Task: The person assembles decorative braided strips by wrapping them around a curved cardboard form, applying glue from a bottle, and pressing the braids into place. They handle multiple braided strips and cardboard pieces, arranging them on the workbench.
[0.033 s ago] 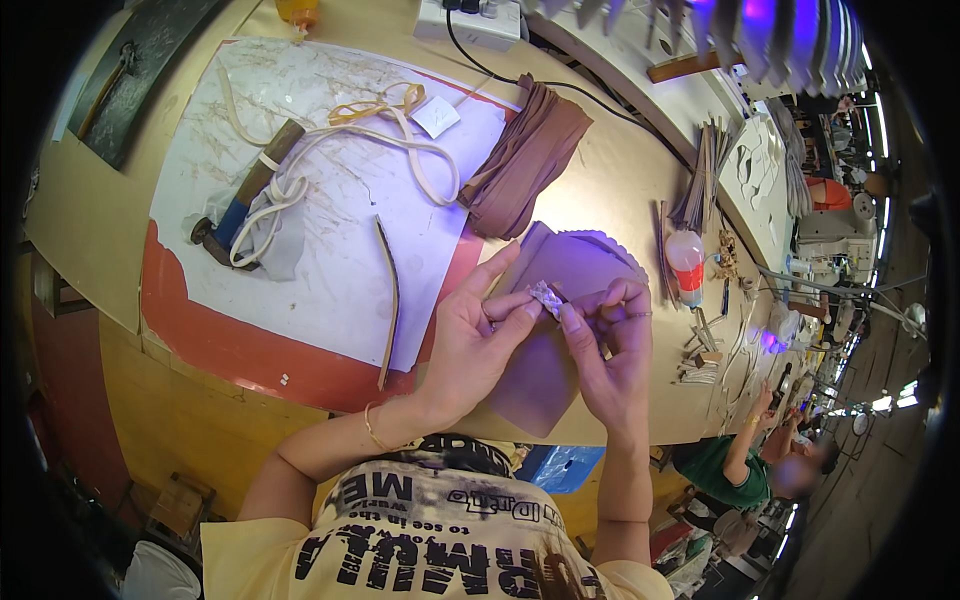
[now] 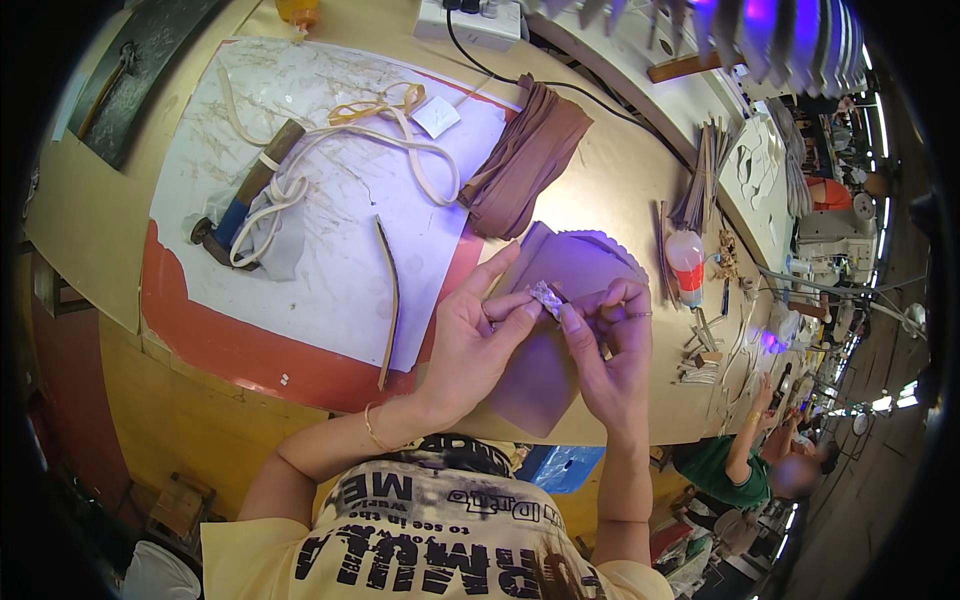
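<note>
My left hand (image 2: pixel 477 335) pinches one end of a small crumpled whitish piece (image 2: pixel 546 297) between thumb and a finger, with the forefinger stretched out. The thumb and fingers of my right hand (image 2: pixel 612 350) close on its other end; a thin dark edge shows beside those fingertips. What the piece is made of is too small to tell. Below both hands lies a flat brown panel (image 2: pixel 535 390) with a scalloped far edge, partly covered by them. Just beyond it rests a bundle of brown strips (image 2: pixel 527 160).
To the left, a white sheet (image 2: pixel 330 300) on a red board carries a hammer (image 2: pixel 240 205), pale cord (image 2: pixel 435 180) and a narrow dark strip (image 2: pixel 388 290). A red-and-white bottle (image 2: pixel 686 265) stands at right, near thin strips. Beyond it, a person in green (image 2: pixel 735 470) works.
</note>
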